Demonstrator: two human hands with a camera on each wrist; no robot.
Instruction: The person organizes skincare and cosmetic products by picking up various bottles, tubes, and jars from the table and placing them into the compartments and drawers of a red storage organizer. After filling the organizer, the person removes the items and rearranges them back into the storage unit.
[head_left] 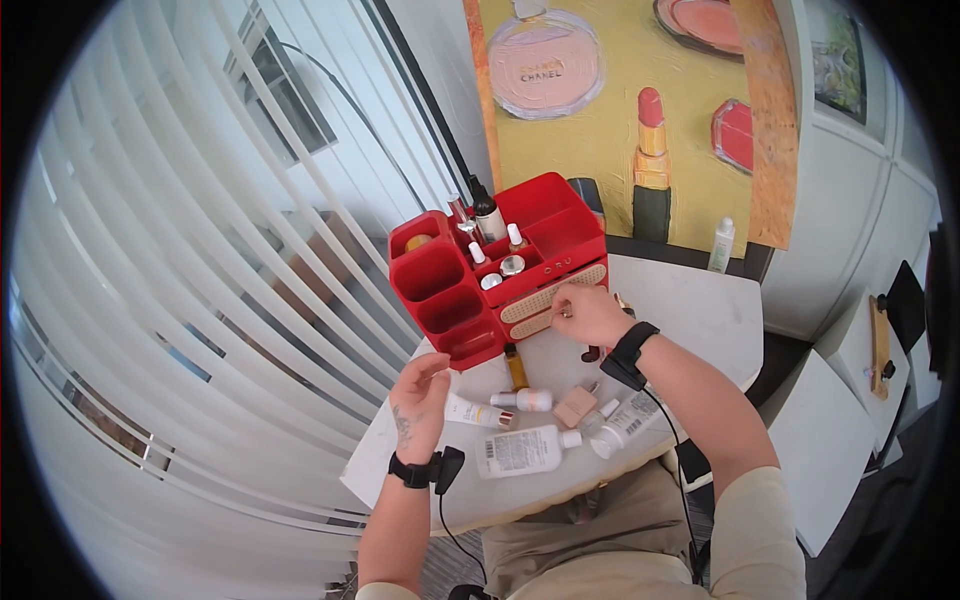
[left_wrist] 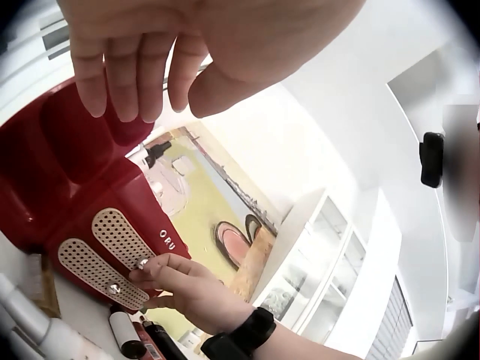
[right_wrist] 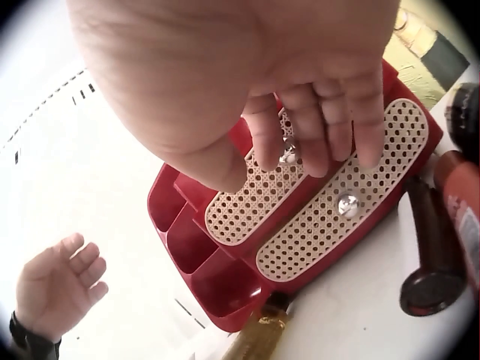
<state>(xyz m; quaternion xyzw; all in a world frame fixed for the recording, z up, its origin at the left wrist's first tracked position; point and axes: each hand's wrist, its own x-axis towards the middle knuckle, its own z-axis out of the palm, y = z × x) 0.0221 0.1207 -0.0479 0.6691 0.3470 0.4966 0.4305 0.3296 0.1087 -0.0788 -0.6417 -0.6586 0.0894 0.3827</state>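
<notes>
Right wrist view: the right hand (right_wrist: 300, 97) hangs over the two woven drawer fronts of the red organiser (right_wrist: 225, 285); its fingertips (right_wrist: 315, 150) curl at the knob of the upper drawer (right_wrist: 259, 199), while the round metal knob of the lower drawer (right_wrist: 348, 204) sits bare just below them. Whether the fingers pinch the upper knob, I cannot tell here.
Left wrist view: the same right hand is seen from the side, fingers bunched against the knob on the upper drawer front; the "ORU" lettering on the red body shows only here.
Left hand: open (head_left: 420, 400), fingers relaxed and apart, holding nothing, raised above the table's near left part, well apart from the drawers.
Head view, near: white bottles and tubes (head_left: 520, 450) lie on the white table (head_left: 700, 310) between the two hands.
Head view, middle: the organiser stands at the table's far left, small bottles upright in its top compartments.
Head view, far: a painting of perfume and lipstick (head_left: 620, 110) leans behind.
</notes>
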